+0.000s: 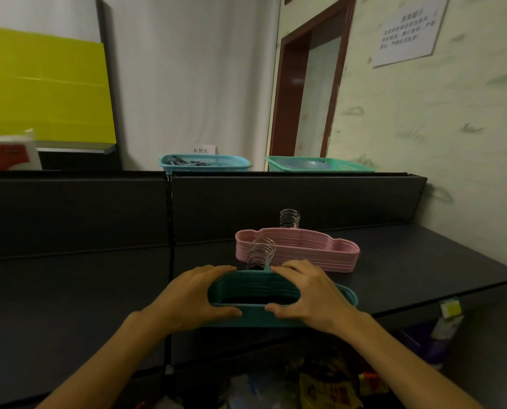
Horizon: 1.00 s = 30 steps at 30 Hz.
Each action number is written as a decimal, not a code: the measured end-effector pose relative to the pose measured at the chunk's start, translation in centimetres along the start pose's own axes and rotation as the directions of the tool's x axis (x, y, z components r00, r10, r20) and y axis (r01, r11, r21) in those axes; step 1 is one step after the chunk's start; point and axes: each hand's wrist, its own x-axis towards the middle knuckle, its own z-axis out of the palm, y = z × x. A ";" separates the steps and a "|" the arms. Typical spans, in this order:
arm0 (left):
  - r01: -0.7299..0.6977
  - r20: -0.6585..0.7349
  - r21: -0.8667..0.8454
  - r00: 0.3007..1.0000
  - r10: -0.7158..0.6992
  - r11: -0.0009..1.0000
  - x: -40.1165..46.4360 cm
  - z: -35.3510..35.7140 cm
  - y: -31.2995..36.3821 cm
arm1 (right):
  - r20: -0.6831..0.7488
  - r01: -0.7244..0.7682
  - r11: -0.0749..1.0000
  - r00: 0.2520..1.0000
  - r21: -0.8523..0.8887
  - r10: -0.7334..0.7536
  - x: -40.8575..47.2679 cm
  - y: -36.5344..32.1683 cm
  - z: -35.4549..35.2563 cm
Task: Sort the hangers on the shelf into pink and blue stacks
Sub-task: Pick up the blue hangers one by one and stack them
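Note:
A stack of blue-green hangers [255, 286] lies near the front edge of the dark shelf [423, 261], its metal hooks pointing away from me. My left hand [193, 299] grips the stack's left end, thumb on the near bar and fingers over the far edge. My right hand [311, 293] grips the right part the same way. Just behind stands a neat stack of pink hangers [302, 249] with its hooks [289, 218] at the back, untouched.
A dark back panel [276, 202] rises behind the shelf. Beyond it sit a blue basket [205, 163] and a green basket [317, 165]. Packaged goods [320, 385] lie on the level below. A wall closes the right side.

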 end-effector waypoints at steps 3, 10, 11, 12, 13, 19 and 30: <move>-0.010 0.021 -0.010 1.000 0.011 1.000 -0.1 -0.1 0.0 | 0.032 -0.013 1.000 0.999 -0.013 0.013 0.2 0.0 0.2; -0.016 0.046 0.139 0.999 0.009 0.990 0.2 -0.7 0.2 | 0.086 -0.067 0.997 0.994 -0.039 0.070 0.2 0.1 -0.2; -0.010 0.053 0.150 0.999 0.002 0.989 0.2 -0.8 0.2 | 0.103 -0.078 0.996 0.991 -0.051 0.083 0.1 0.2 -0.6; -0.007 0.057 0.159 0.998 -0.002 0.987 0.2 -0.9 0.1 | 0.127 -0.097 0.993 0.986 -0.065 0.105 -0.2 0.4 -1.0; -0.006 0.060 0.167 0.998 -0.004 0.986 0.2 -1.0 0.0 | 0.155 -0.124 0.989 0.979 -0.079 0.135 -0.6 0.7 -1.5; -0.017 0.111 0.230 0.994 -0.008 0.973 0.7 -1.6 0.4 | 0.286 -0.198 0.952 0.922 -0.235 0.262 -2.1 2.0 -4.1; -0.021 0.252 0.256 0.967 -0.045 0.966 2.0 -1.7 1.2 | 0.355 -0.239 0.950 0.886 -0.200 0.298 -0.7 2.1 -4.2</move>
